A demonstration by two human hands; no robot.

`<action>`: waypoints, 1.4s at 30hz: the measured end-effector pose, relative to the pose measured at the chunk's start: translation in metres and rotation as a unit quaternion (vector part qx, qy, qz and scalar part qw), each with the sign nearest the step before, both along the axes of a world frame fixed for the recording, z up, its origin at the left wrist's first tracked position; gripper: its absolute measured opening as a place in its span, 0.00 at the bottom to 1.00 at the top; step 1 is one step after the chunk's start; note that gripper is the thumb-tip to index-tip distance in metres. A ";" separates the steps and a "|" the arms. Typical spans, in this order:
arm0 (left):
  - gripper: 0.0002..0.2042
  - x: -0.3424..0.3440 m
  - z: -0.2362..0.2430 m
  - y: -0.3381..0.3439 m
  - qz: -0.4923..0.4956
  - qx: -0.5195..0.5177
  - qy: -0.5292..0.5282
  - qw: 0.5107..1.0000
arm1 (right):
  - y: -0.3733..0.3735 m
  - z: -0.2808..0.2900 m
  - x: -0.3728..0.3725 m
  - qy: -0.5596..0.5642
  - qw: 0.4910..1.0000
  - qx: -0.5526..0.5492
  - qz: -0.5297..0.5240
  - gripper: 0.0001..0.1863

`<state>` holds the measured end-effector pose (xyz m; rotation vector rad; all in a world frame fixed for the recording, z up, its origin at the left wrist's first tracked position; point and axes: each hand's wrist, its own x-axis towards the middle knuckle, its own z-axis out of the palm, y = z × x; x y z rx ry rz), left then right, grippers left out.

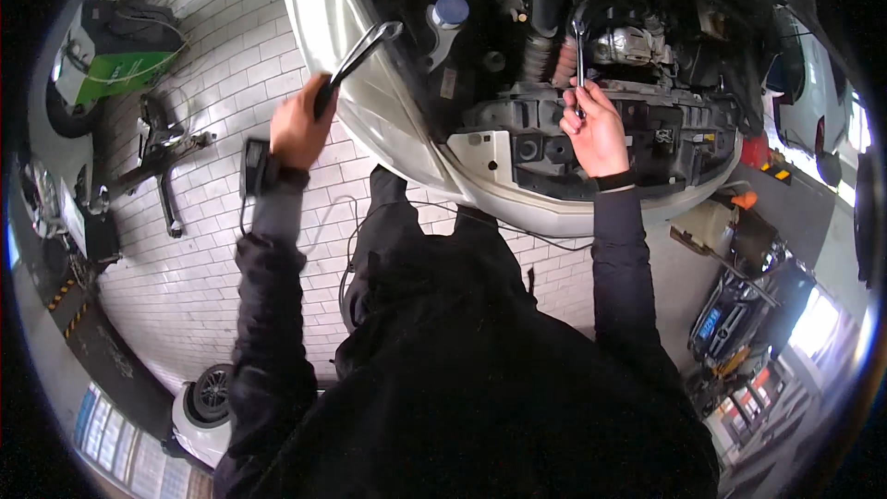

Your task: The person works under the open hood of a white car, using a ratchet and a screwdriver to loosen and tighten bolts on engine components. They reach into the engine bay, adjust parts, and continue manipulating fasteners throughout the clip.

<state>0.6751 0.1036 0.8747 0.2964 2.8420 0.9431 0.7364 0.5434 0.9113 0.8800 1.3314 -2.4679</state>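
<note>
My right fingers [580, 103] are curled shut around the lower end of a slim wrench [578, 55], which stands nearly upright from my right hand [596, 129] and reaches up into the engine bay. Its upper end sits near a dull metal heat shield [628, 44], though I cannot tell what it bears on there. That hand rests over the black front crossmember [647, 125] of the car, just above the pale bumper edge [517, 199].

My left fingers [314, 97] are wrapped tight around the dark grip of a longer tool with a shiny curved head [365, 48]. It slants up and to the right from my left hand [297, 127], its head lying over the silver fender [319, 0], touching or just above it; I cannot tell which. A black band sits on that wrist.

Between the two tools, deeper in the bay, stands a reservoir with a blue cap [450, 9], and beside it a ribbed black hose [539, 60].

Farther out, on the white-tiled floor [212, 249] to my left, lie a black jack stand [164, 162] and a green and black machine [125, 55]. A thin cable [356, 240] trails across the tiles near my legs.
</note>
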 end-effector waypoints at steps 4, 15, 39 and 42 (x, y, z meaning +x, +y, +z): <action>0.14 -0.105 0.015 0.011 -0.151 -0.027 0.046 0.987 | -0.040 -0.033 -0.027 -0.056 0.994 -0.057 -0.074 0.05; 0.21 -0.226 -0.055 0.061 -0.297 -0.048 0.272 0.914 | -0.069 -0.045 -0.068 -0.084 0.989 0.001 -0.120 0.04; 0.12 -0.239 -0.058 0.079 -0.239 -0.113 0.213 0.940 | -0.050 -0.246 -0.190 -0.159 0.979 0.078 -0.102 0.07; 0.13 -0.243 -0.056 0.104 -0.256 -0.090 0.220 0.937 | 0.005 -0.375 -0.183 -0.039 0.976 0.208 -0.044 0.08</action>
